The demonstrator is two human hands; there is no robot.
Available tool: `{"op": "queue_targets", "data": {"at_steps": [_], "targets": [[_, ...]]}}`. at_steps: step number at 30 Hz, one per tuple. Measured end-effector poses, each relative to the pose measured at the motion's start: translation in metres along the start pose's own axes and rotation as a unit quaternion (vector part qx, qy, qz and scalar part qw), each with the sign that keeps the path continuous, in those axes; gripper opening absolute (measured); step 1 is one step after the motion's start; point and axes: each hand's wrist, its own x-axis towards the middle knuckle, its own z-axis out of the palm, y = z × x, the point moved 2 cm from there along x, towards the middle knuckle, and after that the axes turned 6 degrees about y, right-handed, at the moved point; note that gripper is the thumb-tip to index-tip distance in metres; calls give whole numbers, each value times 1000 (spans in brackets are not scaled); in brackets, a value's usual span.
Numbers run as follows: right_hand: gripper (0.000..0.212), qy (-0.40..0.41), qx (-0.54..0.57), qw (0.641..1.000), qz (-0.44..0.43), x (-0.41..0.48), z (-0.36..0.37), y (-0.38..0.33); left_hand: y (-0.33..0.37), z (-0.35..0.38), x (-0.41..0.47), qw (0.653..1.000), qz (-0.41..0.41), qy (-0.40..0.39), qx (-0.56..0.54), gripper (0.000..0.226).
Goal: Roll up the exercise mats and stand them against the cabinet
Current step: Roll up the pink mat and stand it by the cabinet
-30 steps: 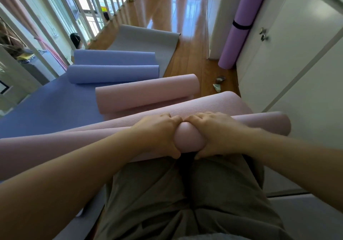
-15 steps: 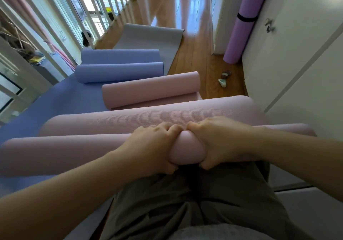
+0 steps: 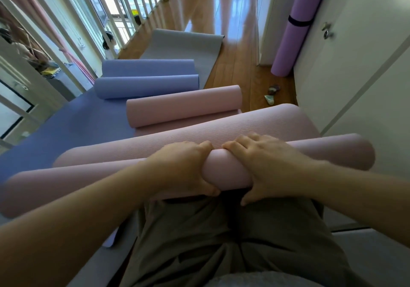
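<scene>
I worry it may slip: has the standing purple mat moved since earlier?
No. The purple mat still leans at the cabinet corner, strap level with the door handle.

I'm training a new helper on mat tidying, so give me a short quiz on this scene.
1. True or false: the purple mat stands upright by the cabinet.
2. The left hand and right hand both grip: A) the pink roll B) the blue roll C) nothing.
3. Fill in: the visible part of the grey mat lies ____ (rolled/flat).
Key: 1 true; 2 A; 3 flat.
</scene>
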Motion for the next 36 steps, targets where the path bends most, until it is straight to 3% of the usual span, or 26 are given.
{"op": "queue_targets", "data": {"at_steps": [3,8,11,14,16,19,24,28,33,36], "targets": [[78,39,19,999,9,1,5,1,-5,-6,8,997,-7,-49,-58,74],[75,-62,89,994,24,27,-2,20,4,3,-8,988,22,98,115,86],[81,-93,107,989,45,33,-4,23,-3,-2,1,994,17,77,78,84],[95,10,-5,999,53,26,-2,11,-14,-10,14,1000,4,16,24,84],[89,95,-33,995,18,22,6,-1,-21,-14,21,999,2,-31,-9,84],[73,100,-3,995,14,28,5,3,-24,-18,25,997,-19,-62,-43,80],[72,43,20,999,13,40,-6,13,-8,1,10,984,-15,118,133,84],[68,23,-9,1000,2,38,-19,13,-7,-5,6,980,-2,166,107,80],[69,87,-91,992,18,13,-62,22,12,-38,3,960,47,266,81,74],[68,105,-109,988,40,-7,-61,21,28,-36,-1,961,64,255,90,73]]}}
